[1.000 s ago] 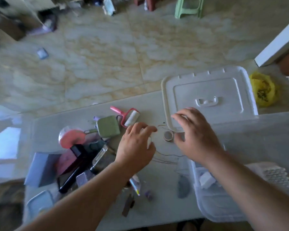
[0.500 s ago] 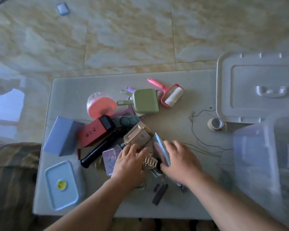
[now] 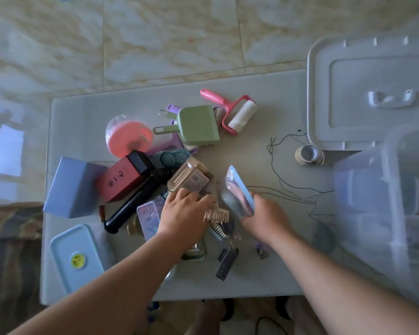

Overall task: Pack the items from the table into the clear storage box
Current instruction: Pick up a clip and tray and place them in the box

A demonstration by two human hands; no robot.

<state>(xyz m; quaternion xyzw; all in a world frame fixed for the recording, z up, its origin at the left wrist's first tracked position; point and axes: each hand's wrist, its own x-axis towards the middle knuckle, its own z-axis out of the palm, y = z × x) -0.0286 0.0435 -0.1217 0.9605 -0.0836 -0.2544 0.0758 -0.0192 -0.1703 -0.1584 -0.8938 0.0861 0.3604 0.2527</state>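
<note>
My right hand (image 3: 264, 213) grips a flat blue-edged clear packet (image 3: 237, 189), tilted up off the table (image 3: 252, 146). My left hand (image 3: 184, 213) lies fingers-down on the pile, touching a tan jar (image 3: 189, 178) and a beige claw clip (image 3: 215, 215); whether it grips either I cannot tell. The clear storage box (image 3: 377, 197) stands at the table's right edge, blurred, with some items inside. Around the pile lie a red box (image 3: 121, 180), black cylinder (image 3: 133, 204), pink roller (image 3: 235, 112), green dustpan (image 3: 196, 125) and pink spool (image 3: 128, 135).
The box's white lid (image 3: 373, 93) lies at the back right. A tape roll (image 3: 309, 154) and thin dark wire (image 3: 276, 165) sit between pile and box. A blue block (image 3: 70, 187) and a blue lidded container (image 3: 78, 257) are at the left. Tiled floor lies beyond.
Both hands left the tape roll by the lid and came down onto the pile. My right hand took hold of the blue-edged packet and has lifted it slightly.
</note>
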